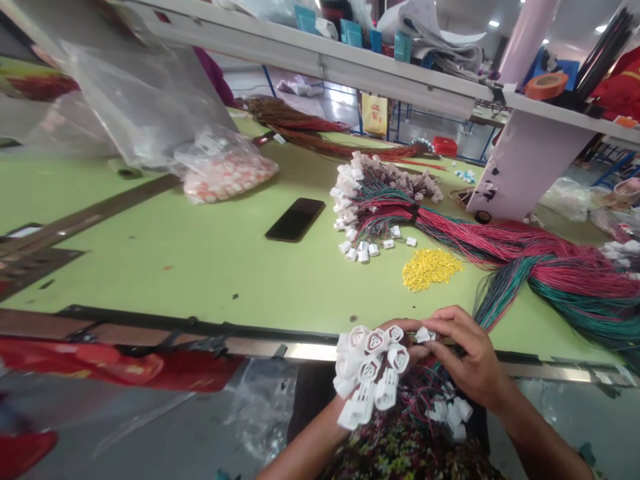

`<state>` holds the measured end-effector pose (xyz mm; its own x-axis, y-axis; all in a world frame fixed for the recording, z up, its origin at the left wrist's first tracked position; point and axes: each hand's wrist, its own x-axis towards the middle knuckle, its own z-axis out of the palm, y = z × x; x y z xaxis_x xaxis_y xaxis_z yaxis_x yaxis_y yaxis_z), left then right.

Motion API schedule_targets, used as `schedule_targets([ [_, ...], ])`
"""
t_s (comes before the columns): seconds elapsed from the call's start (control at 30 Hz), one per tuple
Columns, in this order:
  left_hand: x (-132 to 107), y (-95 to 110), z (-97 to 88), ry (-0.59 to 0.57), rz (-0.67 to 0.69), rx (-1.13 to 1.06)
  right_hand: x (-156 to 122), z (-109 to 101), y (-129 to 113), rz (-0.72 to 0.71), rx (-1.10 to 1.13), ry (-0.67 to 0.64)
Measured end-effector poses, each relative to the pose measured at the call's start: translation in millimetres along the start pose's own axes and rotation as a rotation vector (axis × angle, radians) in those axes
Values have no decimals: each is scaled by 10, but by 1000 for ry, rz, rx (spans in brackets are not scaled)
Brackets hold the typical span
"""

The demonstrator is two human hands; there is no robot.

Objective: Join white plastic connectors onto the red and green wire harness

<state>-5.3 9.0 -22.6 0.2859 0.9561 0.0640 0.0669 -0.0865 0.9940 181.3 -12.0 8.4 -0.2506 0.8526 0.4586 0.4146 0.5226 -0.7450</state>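
My left hand [400, 350] is mostly hidden behind a cluster of white plastic connectors [367, 373] that it grips at the table's near edge. My right hand [467, 357] is closed beside it, its fingers pinching one small white connector [424, 335] at the top of the cluster. Red and green wires [425, 393] hang from the connectors down toward my lap. More white connectors [450, 412] dangle below my right wrist.
On the green table [210, 267] lie a black phone [295, 219], a pile of small yellow parts [431, 268], a big bundle of red and green wires [525, 257] with white connectors [365, 200], and a bag of parts [225, 172]. A shelf [350, 63] runs overhead.
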Motion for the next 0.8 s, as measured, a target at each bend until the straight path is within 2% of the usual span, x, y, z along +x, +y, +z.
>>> schedule_targets([
  [0.13, 34, 81, -20, -10, 14, 50, 11, -104, -44, 45, 43, -177],
  [0.2, 41, 105, -20, 14, 37, 116, 91, -223, 86, 114, 42, -228],
  [0.27, 47, 102, -13, 51, 86, 161, 215, -363, 367, 169, -101, -178],
  [0.33, 56, 76, 0, 87, 160, 148, 361, -498, 751, 174, -377, -112],
  [0.43, 69, 30, 18, 123, 236, 92, 556, -635, 1293, 205, -461, -86],
  [0.5, 69, 22, 22, 142, 246, 86, 628, -657, 1509, 205, -480, -97],
  [0.6, 58, 48, 9, 133, 231, 127, 617, -600, 1588, 189, -486, -124],
  [0.7, 48, 95, -10, 119, 212, 154, 516, -520, 1516, 162, -466, -157],
  [0.8, 50, 148, -21, 125, 186, 146, 456, -526, 1486, 152, -446, -161],
])
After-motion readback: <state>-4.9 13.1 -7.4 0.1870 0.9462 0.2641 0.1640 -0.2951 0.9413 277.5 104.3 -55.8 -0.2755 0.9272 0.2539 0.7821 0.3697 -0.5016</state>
